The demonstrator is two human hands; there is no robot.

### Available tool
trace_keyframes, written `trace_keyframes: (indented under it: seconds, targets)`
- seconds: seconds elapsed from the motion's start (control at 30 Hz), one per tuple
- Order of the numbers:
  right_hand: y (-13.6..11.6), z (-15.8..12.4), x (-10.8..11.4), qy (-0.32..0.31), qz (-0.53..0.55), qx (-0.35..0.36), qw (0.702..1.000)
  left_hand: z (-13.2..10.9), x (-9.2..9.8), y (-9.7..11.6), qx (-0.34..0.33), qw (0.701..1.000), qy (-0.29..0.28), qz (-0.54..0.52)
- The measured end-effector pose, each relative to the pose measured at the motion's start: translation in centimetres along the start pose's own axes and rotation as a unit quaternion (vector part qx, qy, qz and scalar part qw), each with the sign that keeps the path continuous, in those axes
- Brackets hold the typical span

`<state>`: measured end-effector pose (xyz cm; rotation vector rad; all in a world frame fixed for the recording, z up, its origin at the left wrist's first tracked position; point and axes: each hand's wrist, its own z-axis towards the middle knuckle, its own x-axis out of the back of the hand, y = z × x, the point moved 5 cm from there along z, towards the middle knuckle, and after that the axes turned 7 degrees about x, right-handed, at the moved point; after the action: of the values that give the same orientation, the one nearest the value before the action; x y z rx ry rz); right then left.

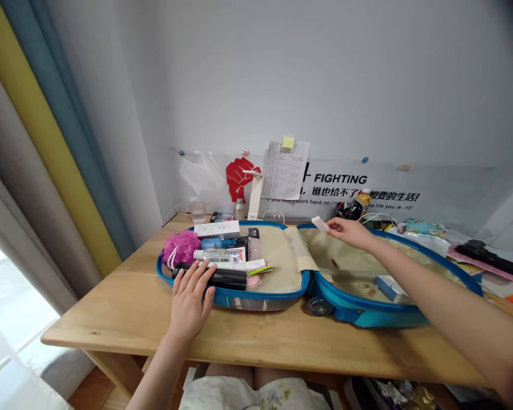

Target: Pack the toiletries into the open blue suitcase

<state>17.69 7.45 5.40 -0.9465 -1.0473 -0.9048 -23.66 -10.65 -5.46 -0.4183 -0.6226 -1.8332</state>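
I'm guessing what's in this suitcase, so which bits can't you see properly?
Head view:
Too small to name: small white item, partly inside the right hand.
Covered by the left hand: near end of the black container.
Behind the right forearm: part of the small blue box.
Print too small: paper sheet on the wall.
Blurred, cut by the edge: right end of the desk.

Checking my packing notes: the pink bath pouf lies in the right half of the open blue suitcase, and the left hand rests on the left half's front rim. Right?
No: the head view shows the pink bath pouf in the left half of the open blue suitcase, not the right. The left hand does rest on that half's front rim.
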Motion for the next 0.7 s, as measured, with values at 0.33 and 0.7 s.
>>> trace_keyframes:
  seconds: [0.33,0.7]
  targets:
    - [-12.9,4.5,-1.9,-0.115,0.158,0.153,0.969,0.1,0.1,0.1,-0.007,1.0,-0.002,0.008]
    - [-18.7,8.7,-8.7,-0.207,0.186,0.138,0.951,0.1,0.3,0.2,-0.005,1.0,-0.007,0.01]
